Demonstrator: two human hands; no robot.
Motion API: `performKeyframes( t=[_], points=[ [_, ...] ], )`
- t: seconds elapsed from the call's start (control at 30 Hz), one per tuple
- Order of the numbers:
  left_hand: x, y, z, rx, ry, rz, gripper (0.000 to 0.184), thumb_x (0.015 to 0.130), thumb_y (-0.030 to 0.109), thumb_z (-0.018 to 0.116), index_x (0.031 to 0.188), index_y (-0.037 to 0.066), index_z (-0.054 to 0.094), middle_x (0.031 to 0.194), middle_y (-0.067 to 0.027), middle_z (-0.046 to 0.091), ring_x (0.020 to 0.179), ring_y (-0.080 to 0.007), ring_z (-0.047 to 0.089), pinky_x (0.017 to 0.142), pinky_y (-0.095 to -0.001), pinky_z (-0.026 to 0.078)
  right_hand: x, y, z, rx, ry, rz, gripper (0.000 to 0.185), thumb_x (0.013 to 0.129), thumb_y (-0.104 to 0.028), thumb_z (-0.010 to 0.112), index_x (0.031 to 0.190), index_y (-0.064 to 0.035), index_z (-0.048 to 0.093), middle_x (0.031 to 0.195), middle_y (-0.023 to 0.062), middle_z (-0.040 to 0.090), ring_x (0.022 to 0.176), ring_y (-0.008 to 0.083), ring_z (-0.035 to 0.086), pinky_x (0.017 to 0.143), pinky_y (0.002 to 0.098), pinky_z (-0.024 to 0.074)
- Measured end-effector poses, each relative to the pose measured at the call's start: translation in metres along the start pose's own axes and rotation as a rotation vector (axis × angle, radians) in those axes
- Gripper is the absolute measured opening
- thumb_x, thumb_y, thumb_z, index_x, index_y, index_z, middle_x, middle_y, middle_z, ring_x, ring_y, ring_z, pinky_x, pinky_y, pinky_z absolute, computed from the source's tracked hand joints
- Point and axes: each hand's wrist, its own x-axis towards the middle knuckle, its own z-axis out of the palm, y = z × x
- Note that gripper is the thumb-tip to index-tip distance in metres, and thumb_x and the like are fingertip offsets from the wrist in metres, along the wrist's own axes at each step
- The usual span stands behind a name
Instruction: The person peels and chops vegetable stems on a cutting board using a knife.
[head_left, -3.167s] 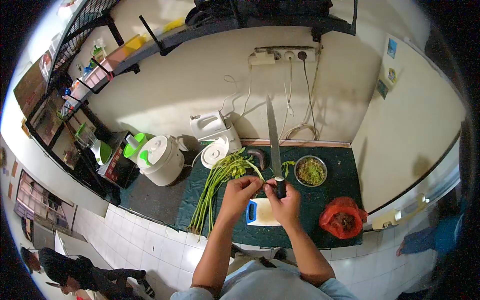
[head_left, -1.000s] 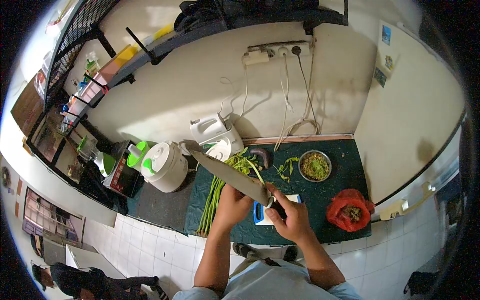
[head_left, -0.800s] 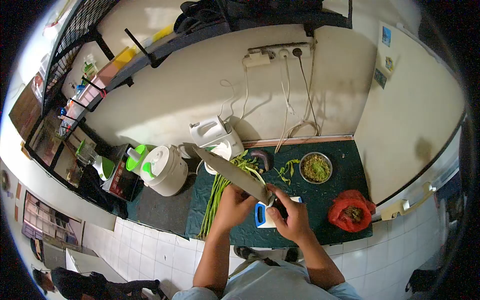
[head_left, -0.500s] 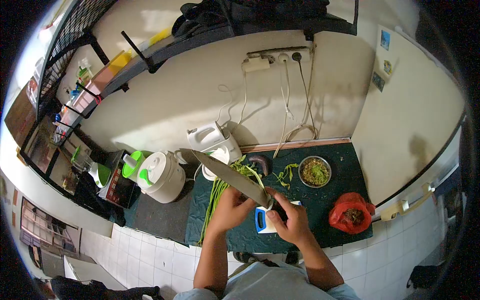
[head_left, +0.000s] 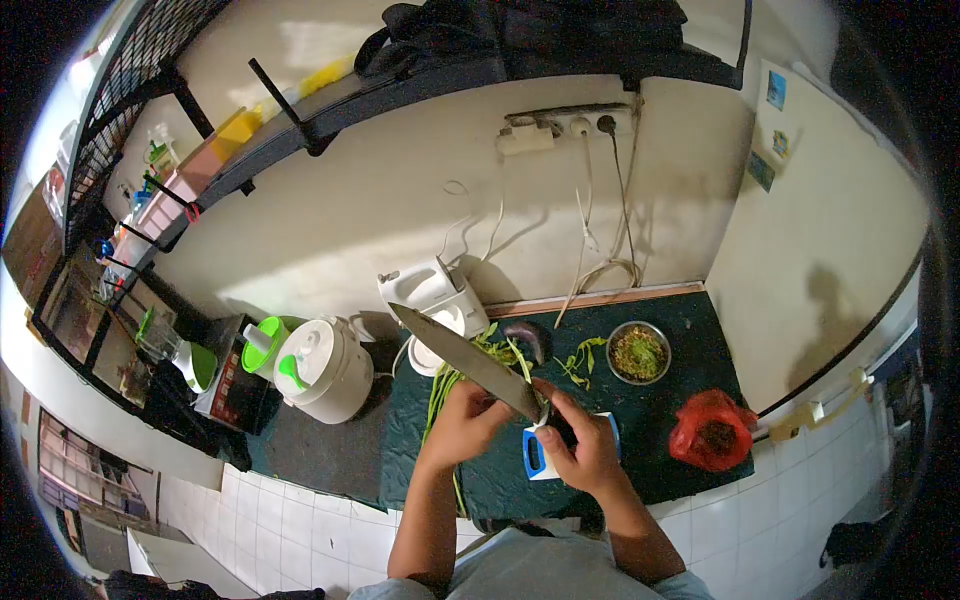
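Note:
My right hand (head_left: 582,452) is closed round the handle end of a large kitchen knife (head_left: 465,357), whose broad blade points up and to the left. My left hand (head_left: 462,428) is closed just below the blade, fingers curled. A pale green long bean (head_left: 518,358) sticks up behind the blade between the hands; its lower end is hidden, seemingly in the left fingers. More long beans (head_left: 440,398) lie on the counter beside the left hand. Under the right hand is a white cutting board (head_left: 545,464) with a blue edge.
A metal bowl (head_left: 638,352) of chopped greens and a red plastic bag (head_left: 711,432) stand to the right. Behind are an eggplant (head_left: 527,340), leafy sprigs (head_left: 580,362) and a white mixer (head_left: 430,290). A rice cooker (head_left: 324,370) stands left; a black shelf (head_left: 560,65) hangs above.
The view has shifted slightly, so the counter and its things sit a little lower and further right. Both hands keep nearly the same pose, with the knife still between them.

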Motion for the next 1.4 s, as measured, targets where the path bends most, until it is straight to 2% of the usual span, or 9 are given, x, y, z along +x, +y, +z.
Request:
performKeyframes(
  t=[0.17, 0.23, 0.33, 0.77, 0.83, 0.9, 1.07, 1.13, 1.4],
  points=[
    [0.008, 0.002, -0.012, -0.060, 0.083, 0.004, 0.018, 0.087, 0.005, 0.061, 0.104, -0.001, 0.063, 0.097, -0.0054, 0.066, 0.092, -0.0126, 0.060, 0.084, -0.0284, 0.047, 0.009, -0.008, 0.010, 0.008, -0.048, 0.039, 0.047, 0.091, -0.025, 0.057, 0.130, -0.0008, 0.049, 0.113, 0.0201, 0.064, 0.092, 0.0290, 0.068, 0.075, 0.0311, 0.0516],
    [0.011, -0.002, -0.018, -0.014, 0.071, 0.023, 0.026, 0.086, 0.004, 0.063, 0.111, 0.002, 0.057, 0.103, -0.0062, 0.064, 0.092, -0.0159, 0.061, 0.077, -0.0296, 0.050, 0.006, -0.003, 0.018, 0.018, 0.005, 0.083, 0.047, 0.085, -0.029, 0.067, 0.120, 0.0003, 0.056, 0.096, 0.0218, 0.067, 0.075, 0.0342, 0.067, 0.066, 0.0389, 0.0522],
    [0.016, -0.002, -0.015, -0.026, 0.085, -0.004, 0.025, 0.085, 0.004, 0.064, 0.109, 0.002, 0.059, 0.100, -0.0063, 0.065, 0.090, -0.0163, 0.062, 0.076, -0.0294, 0.050, 0.005, 0.007, 0.028, 0.002, 0.168, -0.073, 0.046, 0.085, -0.028, 0.069, 0.118, 0.0007, 0.057, 0.092, 0.0211, 0.067, 0.072, 0.0337, 0.067, 0.064, 0.0388, 0.0520],
    [0.030, 0.011, 0.062, -0.281, 0.149, 0.017, 0.023, 0.081, 0.003, 0.067, 0.103, 0.001, 0.061, 0.099, -0.0053, 0.065, 0.092, -0.0157, 0.061, 0.083, -0.0297, 0.048, 0.001, 0.020, -0.051, 0.026, 0.077, -0.045, 0.049, 0.086, -0.030, 0.065, 0.127, -0.0054, 0.054, 0.087, 0.0172, 0.067, 0.061, 0.0288, 0.064, 0.058, 0.0364, 0.0501],
    [0.031, 0.016, 0.072, -0.167, 0.111, 0.051, 0.022, 0.081, 0.003, 0.067, 0.103, 0.001, 0.062, 0.096, -0.0043, 0.065, 0.090, -0.0153, 0.061, 0.083, -0.0294, 0.047, 0.004, 0.012, -0.065, 0.049, 0.056, -0.036, 0.050, 0.087, -0.031, 0.064, 0.129, -0.0070, 0.052, 0.088, 0.0165, 0.068, 0.062, 0.0288, 0.065, 0.058, 0.0370, 0.0502],
    [0.029, 0.017, 0.081, -0.160, 0.119, 0.066, 0.021, 0.081, 0.004, 0.067, 0.102, 0.002, 0.062, 0.094, -0.0034, 0.064, 0.089, -0.0149, 0.061, 0.082, -0.0291, 0.047, 0.001, 0.007, -0.077, 0.001, -0.062, 0.021, 0.049, 0.092, -0.029, 0.056, 0.131, -0.0009, 0.048, 0.107, 0.0193, 0.065, 0.087, 0.0293, 0.069, 0.071, 0.0324, 0.0521],
    [0.024, 0.017, 0.090, -0.173, 0.124, -0.081, 0.021, 0.082, 0.004, 0.066, 0.102, 0.003, 0.062, 0.091, -0.0019, 0.064, 0.087, -0.0134, 0.060, 0.081, -0.0278, 0.047, -0.009, 0.007, -0.092, 0.036, -0.078, 0.020, 0.047, 0.092, -0.029, 0.056, 0.130, -0.0018, 0.049, 0.107, 0.0180, 0.065, 0.087, 0.0290, 0.069, 0.070, 0.0324, 0.0519],
    [0.025, 0.007, 0.093, -0.094, 0.177, -0.059, 0.034, 0.081, 0.003, 0.064, 0.114, 0.003, 0.056, 0.105, -0.0048, 0.062, 0.094, -0.0165, 0.059, 0.081, -0.0298, 0.047, -0.011, 0.008, -0.095, 0.037, -0.058, -0.025, 0.048, 0.091, -0.029, 0.056, 0.130, -0.0022, 0.049, 0.106, 0.0179, 0.066, 0.086, 0.0285, 0.069, 0.070, 0.0322, 0.0518],
    [0.018, 0.024, 0.117, -0.160, 0.107, 0.110, 0.017, 0.086, 0.004, 0.063, 0.102, 0.000, 0.061, 0.094, -0.0034, 0.064, 0.089, -0.0131, 0.060, 0.081, -0.0293, 0.049, -0.016, 0.003, -0.111, 0.130, -0.091, 0.032, 0.052, 0.090, -0.032, 0.058, 0.131, -0.0017, 0.049, 0.085, 0.0117, 0.065, 0.066, 0.0148, 0.063, 0.062, 0.0270, 0.0480]
  ],
)
